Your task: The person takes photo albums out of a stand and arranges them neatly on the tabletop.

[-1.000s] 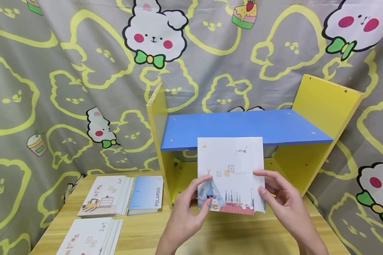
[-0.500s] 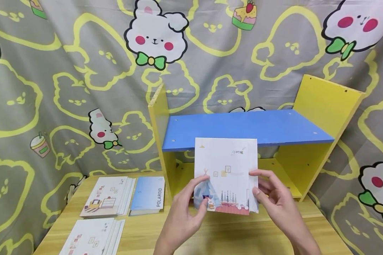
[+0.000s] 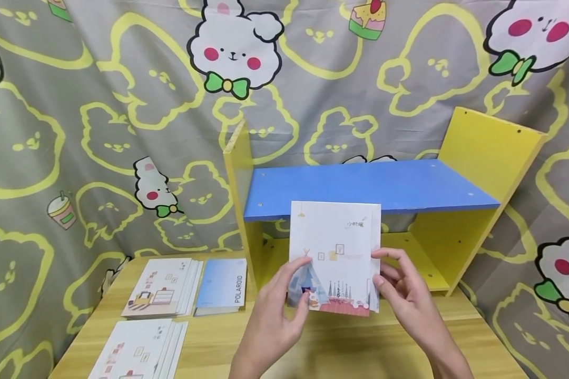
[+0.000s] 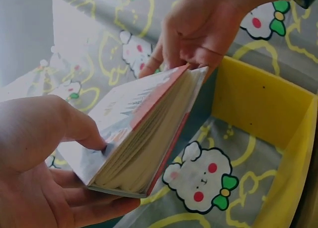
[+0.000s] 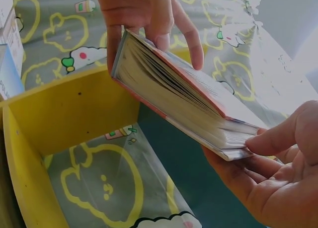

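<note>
Both hands hold a thick white book (image 3: 334,226) upright in front of the shelf, its cover printed with a blue tent and a reddish floor. My left hand (image 3: 277,313) pinches its lower left side, thumb on the cover and fingers behind, as the left wrist view also shows. At the right edge, my right hand (image 3: 408,295) grips the book between thumb and fingers. In the right wrist view, the book's page block (image 5: 174,96) shows between the covers, with the pages slightly fanned.
Behind the book stands a yellow shelf (image 3: 488,158) with a blue board (image 3: 370,181). On the wooden table (image 3: 218,342), at left, lie two stacks of white books, one farther back (image 3: 158,289) and one nearer (image 3: 133,350), beside a blue POLAROID book (image 3: 221,284). A patterned curtain (image 3: 170,79) hangs behind.
The book and both hands have shifted slightly left, and less of the layer at the book's right edge shows. Both hands keep their hold.
</note>
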{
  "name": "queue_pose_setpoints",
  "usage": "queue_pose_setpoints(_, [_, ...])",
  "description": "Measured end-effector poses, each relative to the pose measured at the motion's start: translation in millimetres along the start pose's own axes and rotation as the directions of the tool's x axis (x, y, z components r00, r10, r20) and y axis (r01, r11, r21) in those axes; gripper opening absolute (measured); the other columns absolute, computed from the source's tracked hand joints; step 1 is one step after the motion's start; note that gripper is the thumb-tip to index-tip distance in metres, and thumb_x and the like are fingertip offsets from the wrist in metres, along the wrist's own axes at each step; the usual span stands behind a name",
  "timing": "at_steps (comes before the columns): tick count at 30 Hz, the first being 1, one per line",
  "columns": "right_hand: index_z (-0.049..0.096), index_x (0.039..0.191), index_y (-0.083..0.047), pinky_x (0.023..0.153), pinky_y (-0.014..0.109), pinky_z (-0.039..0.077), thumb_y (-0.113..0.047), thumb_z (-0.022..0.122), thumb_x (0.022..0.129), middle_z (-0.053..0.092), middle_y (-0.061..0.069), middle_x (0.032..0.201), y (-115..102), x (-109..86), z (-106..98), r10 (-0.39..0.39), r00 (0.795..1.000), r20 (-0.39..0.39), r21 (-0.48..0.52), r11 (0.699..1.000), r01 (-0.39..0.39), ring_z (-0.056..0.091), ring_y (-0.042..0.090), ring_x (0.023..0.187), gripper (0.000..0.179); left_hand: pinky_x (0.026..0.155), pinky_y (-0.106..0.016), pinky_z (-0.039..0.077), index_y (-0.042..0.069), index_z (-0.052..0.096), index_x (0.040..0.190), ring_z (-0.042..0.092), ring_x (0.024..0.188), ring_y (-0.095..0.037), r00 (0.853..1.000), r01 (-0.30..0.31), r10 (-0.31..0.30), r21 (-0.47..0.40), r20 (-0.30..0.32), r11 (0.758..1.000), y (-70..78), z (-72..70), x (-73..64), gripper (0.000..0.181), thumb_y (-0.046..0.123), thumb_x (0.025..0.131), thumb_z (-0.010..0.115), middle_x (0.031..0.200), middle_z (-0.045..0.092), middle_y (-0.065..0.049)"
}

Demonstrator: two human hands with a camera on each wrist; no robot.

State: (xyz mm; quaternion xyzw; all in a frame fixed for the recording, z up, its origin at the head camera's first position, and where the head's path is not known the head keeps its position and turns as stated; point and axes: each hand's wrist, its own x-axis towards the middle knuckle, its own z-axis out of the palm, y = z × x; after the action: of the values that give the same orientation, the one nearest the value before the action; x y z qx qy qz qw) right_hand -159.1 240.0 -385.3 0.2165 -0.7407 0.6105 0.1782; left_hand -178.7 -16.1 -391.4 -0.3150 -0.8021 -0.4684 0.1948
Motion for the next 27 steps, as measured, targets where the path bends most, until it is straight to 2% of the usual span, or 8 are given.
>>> queue_pose_setpoints(4, [0.037, 0.14, 0.001, 0.083, 0.032, 0.061, 0.007, 0.041, 0.107, 0.065, -0.001, 0.135, 0, -1.5, 0, -0.03, 0.999, 0.035, 0.043, 0.999, 0.029, 0.069, 0.017, 0.112, 0.034, 0.08, -0.025, 0.059, 0.032, 0.045, 0.15, 0.063, 0.095, -0.009, 1.0, -0.02, 0.02, 0.039, -0.006, 0.999, 3.4, 0.6, -2.4, 0.07, 0.0, 0.092, 0.068, 0.14, 0.058, 0.007])
queue_pose_setpoints(7, [0.034, 0.141, 0.002, 0.082, 0.032, 0.061, 0.006, 0.039, 0.108, 0.066, 0.0, 0.133, -1, -1.9, -1, -0.044, 0.998, 0.053, 0.069, 0.997, 0.04, 0.069, 0.02, 0.109, 0.034, 0.077, -0.024, 0.059, 0.031, 0.045, 0.15, 0.061, 0.092, -0.01, 1.0, -0.024, 0.024, 0.051, -0.012, 0.998, 5.3, 1.2, -4.7, 0.068, 0.001, 0.093, 0.067, 0.139, 0.058, 0.005])
queue_pose_setpoints(15, [0.033, 0.143, -0.002, 0.08, 0.032, 0.06, 0.004, 0.037, 0.109, 0.063, -0.004, 0.138, 1, -1.9, 3, -0.007, 0.996, 0.092, 0.076, 0.997, 0.0, 0.069, 0.02, 0.11, 0.035, 0.066, -0.023, 0.059, 0.027, 0.046, 0.15, 0.062, 0.087, -0.01, 1.0, 0.0, 0.0, -0.002, -0.013, 1.0, 5.2, 1.4, -12.0, 0.065, 0.001, 0.095, 0.068, 0.126, 0.065, -0.002])
queue_pose_setpoints(21, [0.031, 0.142, -0.002, 0.08, 0.034, 0.061, 0.004, 0.035, 0.109, 0.063, -0.001, 0.138, 4, -1.2, 8, -0.011, 0.993, 0.118, 0.104, 0.995, -0.002, 0.069, 0.022, 0.109, 0.034, 0.07, -0.023, 0.059, 0.035, 0.045, 0.15, 0.064, 0.092, -0.01, 0.998, 0.058, -0.058, 0.014, -0.018, 0.998, 4.8, -2.5, -15.7, 0.07, 0.001, 0.094, 0.07, 0.132, 0.063, 0.004])
queue_pose_setpoints(27, [0.032, 0.142, -0.002, 0.082, 0.035, 0.061, 0.003, 0.037, 0.109, 0.064, 0.005, 0.136, 6, 0.6, 15, -0.007, 0.989, 0.149, 0.144, 0.989, -0.014, 0.069, 0.024, 0.108, 0.033, 0.076, -0.023, 0.06, 0.032, 0.049, 0.148, 0.068, 0.1, -0.014, 0.998, 0.052, -0.053, -0.008, -0.043, 0.999, 3.7, -11.6, -20.4, 0.069, -0.003, 0.092, 0.071, 0.133, 0.064, 0.004])
